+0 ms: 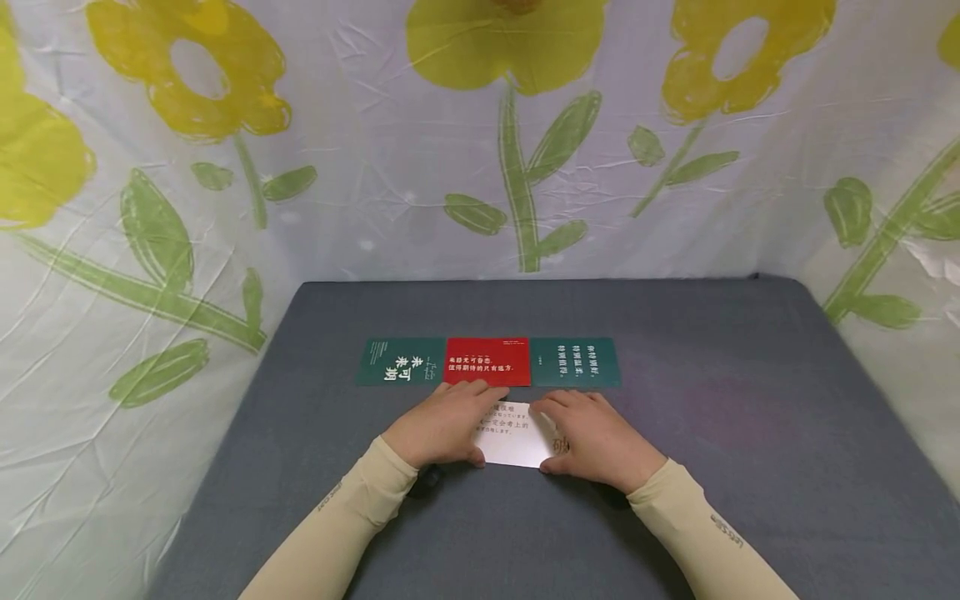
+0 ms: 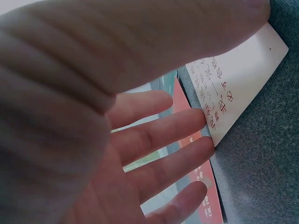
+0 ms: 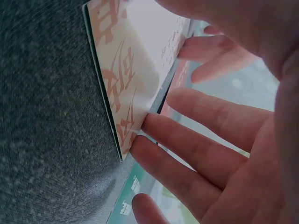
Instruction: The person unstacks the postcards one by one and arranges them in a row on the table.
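White card (image 1: pixel 516 446) is just this side of the red card (image 1: pixel 487 354) — left hand (image 1: pixel 448 423) and right hand (image 1: pixel 600 437) pinching its ends — probably light, stiffish, kinda slick, so edges beat the face

- And the red rectangular paper card (image 1: pixel 488 350) comes up with white print: 来路无可眷恋, then 值得期待的只有远方!
- Just left of it, the dark-green rectangular paper card (image 1: pixel 401 361) flashes big white 未来可期, plus lines too small to read.
- Just right of the red one, the teal-green rectangular paper card (image 1: pixel 575 362): 你特别好, 特别温柔, 特别值得, all sideways.
- On its near side, the white rectangular paper card (image 1: pixel 513 450) shows 一定会考上的, します, and 破, partly covered.
- Nearer still, the right cream fabric sleeve (image 1: pixel 693 521): "Let's", the rest unclear.
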Available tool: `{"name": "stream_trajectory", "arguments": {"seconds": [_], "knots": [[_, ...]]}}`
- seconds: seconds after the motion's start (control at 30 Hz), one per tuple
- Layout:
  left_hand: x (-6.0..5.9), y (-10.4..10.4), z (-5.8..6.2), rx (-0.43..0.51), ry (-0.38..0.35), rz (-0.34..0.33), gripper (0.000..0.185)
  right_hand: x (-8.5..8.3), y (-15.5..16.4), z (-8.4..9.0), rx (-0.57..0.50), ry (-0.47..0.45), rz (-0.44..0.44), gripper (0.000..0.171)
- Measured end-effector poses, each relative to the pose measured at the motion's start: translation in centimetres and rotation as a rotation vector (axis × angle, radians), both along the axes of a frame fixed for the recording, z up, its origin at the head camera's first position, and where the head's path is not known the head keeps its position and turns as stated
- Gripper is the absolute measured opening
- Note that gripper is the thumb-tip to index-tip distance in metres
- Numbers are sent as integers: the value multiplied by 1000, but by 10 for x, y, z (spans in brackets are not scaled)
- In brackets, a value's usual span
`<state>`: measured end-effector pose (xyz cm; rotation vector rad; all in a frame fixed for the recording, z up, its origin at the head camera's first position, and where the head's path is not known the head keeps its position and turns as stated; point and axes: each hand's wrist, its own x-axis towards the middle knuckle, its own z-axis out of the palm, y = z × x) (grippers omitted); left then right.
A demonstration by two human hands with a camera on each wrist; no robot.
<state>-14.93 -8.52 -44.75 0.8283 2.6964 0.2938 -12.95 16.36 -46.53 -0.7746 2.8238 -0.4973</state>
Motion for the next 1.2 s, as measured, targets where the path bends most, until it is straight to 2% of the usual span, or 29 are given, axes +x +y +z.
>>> {"name": "stream_trajectory", "arguments": {"seconds": [0.7, 1.2], "knots": [[0, 0, -2, 19, -8, -4, 94, 0, 1, 0, -33, 19, 14, 72], [-1, -1, 0, 12, -17, -4, 94, -1, 4, 3, -45, 32, 27, 78]]}}
